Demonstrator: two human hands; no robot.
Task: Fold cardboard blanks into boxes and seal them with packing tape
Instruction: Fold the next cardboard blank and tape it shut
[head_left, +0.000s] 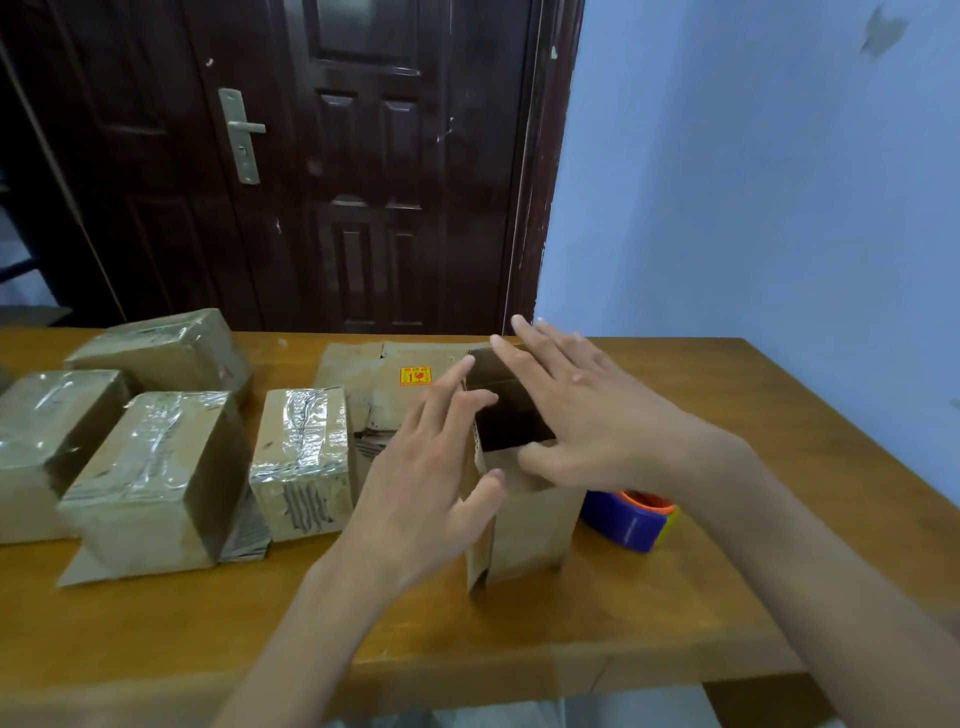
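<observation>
Standing on table: the wooden table (649, 613) carries everything, with a dark door and a blue wall behind it.
Finished boxes: four taped boxes (156, 467) sit grouped on the left part of the table, well apart from the work.
Flat blanks: a pile of unfolded cardboard blanks (384, 379) lies at the back, one bearing a small red and yellow label.
Open box: the upright box (524, 530) stands near the front edge in the middle, its top open and dark inside, flaps not yet closed.
Step in hand: by my reading, squaring the erected blank and starting to fold its top flaps.
Left hand: the left hand (426, 483) has fingers spread and loose against the box's left wall and rim, gripping nothing.
Right hand: the right hand (587, 410) lies flat and released over the opening, thumb touching the near rim.
Next move: probably pressing the flaps down level, then reaching for tape.
Tape dispenser: the blue and orange tape dispenser (631, 519) sits just right of the box, partly hidden under the right forearm.
Obstacle: that forearm covers the dispenser; the leftmost flat blank lies close to the finished boxes.
</observation>
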